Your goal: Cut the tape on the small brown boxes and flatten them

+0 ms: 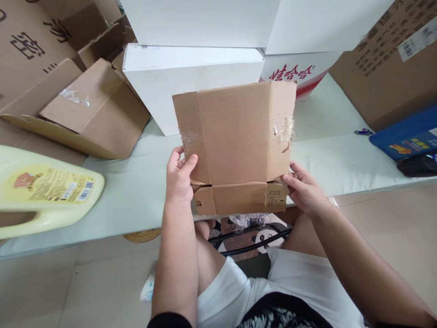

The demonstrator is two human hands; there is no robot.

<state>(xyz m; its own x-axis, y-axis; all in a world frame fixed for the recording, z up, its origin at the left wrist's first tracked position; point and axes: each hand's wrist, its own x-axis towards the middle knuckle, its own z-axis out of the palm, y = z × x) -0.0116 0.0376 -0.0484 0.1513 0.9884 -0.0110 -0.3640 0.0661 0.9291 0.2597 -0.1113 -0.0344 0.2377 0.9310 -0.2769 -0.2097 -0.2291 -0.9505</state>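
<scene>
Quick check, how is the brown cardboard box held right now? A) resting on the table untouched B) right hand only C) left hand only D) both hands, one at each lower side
D: the left hand grips the lower left edge of the cardboard box and the right hand grips its lower right edge.

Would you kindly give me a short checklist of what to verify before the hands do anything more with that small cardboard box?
1. Left hand grips the small cardboard box at its left edge: ok.
2. Right hand holds the lower right corner: ok.
3. Bottom flap folded flat: not ok, it hangs bent.
4. Old tape removed: not ok, scraps remain.
5. Box inside empty: cannot tell.
6. Yellow bottle clear of the box: ok.
</scene>
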